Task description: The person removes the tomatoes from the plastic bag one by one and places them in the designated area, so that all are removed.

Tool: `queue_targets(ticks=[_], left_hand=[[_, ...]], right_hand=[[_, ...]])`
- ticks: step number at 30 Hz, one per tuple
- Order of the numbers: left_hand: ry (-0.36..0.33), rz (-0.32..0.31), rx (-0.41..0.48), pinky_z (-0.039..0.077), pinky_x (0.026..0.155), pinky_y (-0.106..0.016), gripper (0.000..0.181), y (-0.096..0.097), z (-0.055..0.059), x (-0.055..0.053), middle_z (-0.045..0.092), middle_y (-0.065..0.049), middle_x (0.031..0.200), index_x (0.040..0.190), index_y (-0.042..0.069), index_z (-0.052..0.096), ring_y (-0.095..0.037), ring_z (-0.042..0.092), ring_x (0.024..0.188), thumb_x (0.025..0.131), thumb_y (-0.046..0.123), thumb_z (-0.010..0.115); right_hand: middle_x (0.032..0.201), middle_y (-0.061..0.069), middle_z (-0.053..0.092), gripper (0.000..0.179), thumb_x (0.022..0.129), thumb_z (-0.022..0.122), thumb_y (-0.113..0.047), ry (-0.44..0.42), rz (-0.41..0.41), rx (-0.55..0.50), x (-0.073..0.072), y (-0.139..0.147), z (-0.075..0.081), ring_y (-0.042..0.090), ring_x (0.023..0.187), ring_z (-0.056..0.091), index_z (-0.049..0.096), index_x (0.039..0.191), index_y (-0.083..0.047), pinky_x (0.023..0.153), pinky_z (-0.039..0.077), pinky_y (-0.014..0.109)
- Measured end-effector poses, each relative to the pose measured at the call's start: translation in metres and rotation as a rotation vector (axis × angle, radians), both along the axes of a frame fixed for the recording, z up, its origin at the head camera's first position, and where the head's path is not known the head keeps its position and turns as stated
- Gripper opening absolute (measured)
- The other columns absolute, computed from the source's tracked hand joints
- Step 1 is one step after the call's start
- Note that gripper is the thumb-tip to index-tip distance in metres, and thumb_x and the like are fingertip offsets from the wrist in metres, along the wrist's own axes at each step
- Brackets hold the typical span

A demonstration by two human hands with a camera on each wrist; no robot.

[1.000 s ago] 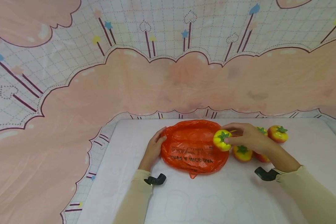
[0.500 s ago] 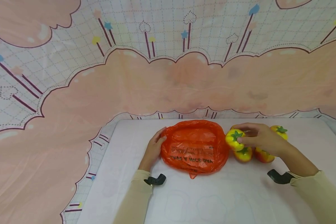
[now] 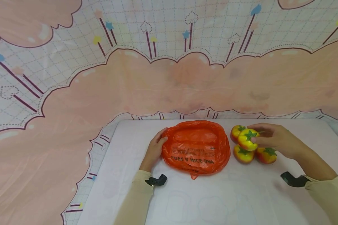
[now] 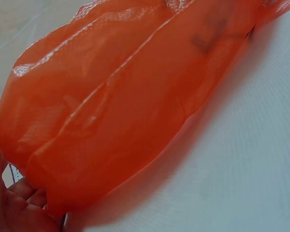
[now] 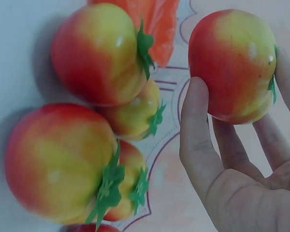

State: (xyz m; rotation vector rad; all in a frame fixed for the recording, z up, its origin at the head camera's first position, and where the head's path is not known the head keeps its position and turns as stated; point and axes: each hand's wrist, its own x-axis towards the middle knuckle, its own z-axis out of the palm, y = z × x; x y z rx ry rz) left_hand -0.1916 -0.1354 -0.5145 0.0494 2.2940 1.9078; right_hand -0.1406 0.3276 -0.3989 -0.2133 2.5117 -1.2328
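Observation:
My left hand [image 3: 155,147] grips the left rim of an open red-orange plastic bag [image 3: 195,165]. In the left wrist view, curled fingers [image 4: 24,208] show at the lower edge of the bag [image 4: 101,121]. My right hand [image 3: 276,139] holds a shiny red and yellow toy tomato [image 3: 247,139] with a green leafy top between thumb and fingers. In the right wrist view this tomato [image 5: 232,67] is raised off the table, apart from the others. Several similar tomatoes stand close under and around it, among them a near left tomato [image 3: 243,154] and a near right tomato [image 3: 266,155].
A white table [image 3: 202,200] carries everything. Right of the bag stands a back tomato [image 3: 236,133]. A printed cloth backdrop [image 3: 169,84] rises behind the table's far edge. Dark wrist camera mounts sit on both wrists, over beige sleeves [image 3: 135,197].
My right hand has carried the tomato rightward, from over the bag's right rim to above the other tomatoes. The back tomato has come into sight; the far right one is now hidden. Left hand and bag stay put.

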Motion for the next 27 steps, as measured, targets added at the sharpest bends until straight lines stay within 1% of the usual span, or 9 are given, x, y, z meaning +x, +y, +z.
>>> queue_targets(ticks=[4, 10, 14, 18, 21, 27], left_hand=[[-0.008, 0.001, 0.003, 0.037, 0.121, -0.046, 0.048, 0.0, 0.0, 0.0, 0.043, 0.012, 0.159, 0.153, 0.033, 0.048, -0.019, 0.038, 0.15, 0.105, 0.035, 0.052], [-0.015, 0.003, 0.003, 0.037, 0.121, -0.046, 0.047, 0.0, 0.0, -0.001, 0.043, 0.012, 0.159, 0.152, 0.035, 0.048, -0.019, 0.038, 0.15, 0.105, 0.035, 0.052], [-0.013, 0.009, 0.007, 0.037, 0.121, -0.047, 0.047, 0.0, -0.001, -0.001, 0.044, 0.01, 0.159, 0.152, 0.034, 0.049, -0.02, 0.039, 0.15, 0.105, 0.033, 0.052], [-0.01, 0.005, 0.01, 0.038, 0.121, -0.047, 0.047, 0.0, -0.002, -0.002, 0.044, 0.01, 0.159, 0.152, 0.034, 0.049, -0.021, 0.04, 0.15, 0.105, 0.033, 0.053], [-0.01, 0.003, 0.009, 0.038, 0.121, -0.046, 0.047, 0.0, -0.003, -0.003, 0.044, 0.011, 0.158, 0.151, 0.034, 0.049, -0.02, 0.041, 0.149, 0.105, 0.034, 0.053], [-0.003, 0.003, 0.006, 0.038, 0.121, -0.046, 0.047, 0.0, -0.002, -0.002, 0.045, 0.01, 0.158, 0.151, 0.033, 0.049, -0.02, 0.041, 0.149, 0.104, 0.034, 0.053]], right_hand=[[0.152, 0.023, 0.043, 0.06, 0.098, 0.067, -0.034, 0.005, -0.009, 0.004, 0.001, 0.007, -0.001, 0.051, 0.134, 0.045, 0.047, 0.15, -0.013, 0.091, 0.062, 0.048], [0.153, 0.023, 0.041, 0.062, 0.099, 0.066, -0.033, 0.015, -0.03, 0.023, 0.004, 0.018, -0.001, 0.052, 0.136, 0.039, 0.044, 0.152, -0.011, 0.088, 0.062, 0.047], [0.155, 0.023, 0.04, 0.062, 0.099, 0.066, -0.032, 0.021, -0.04, 0.03, 0.005, 0.025, -0.003, 0.053, 0.138, 0.036, 0.043, 0.152, -0.011, 0.085, 0.063, 0.034], [0.153, 0.02, 0.041, 0.061, 0.1, 0.065, -0.032, 0.021, -0.059, 0.028, 0.007, 0.033, -0.006, 0.051, 0.137, 0.038, 0.043, 0.152, -0.011, 0.082, 0.061, 0.024], [0.153, 0.019, 0.041, 0.062, 0.1, 0.065, -0.034, 0.021, -0.071, 0.038, 0.008, 0.038, -0.007, 0.048, 0.136, 0.041, 0.042, 0.153, -0.011, 0.082, 0.062, 0.024], [0.155, 0.023, 0.039, 0.065, 0.1, 0.065, -0.036, 0.023, -0.096, 0.066, 0.01, 0.047, -0.009, 0.044, 0.132, 0.045, 0.041, 0.154, -0.008, 0.081, 0.062, 0.025]])
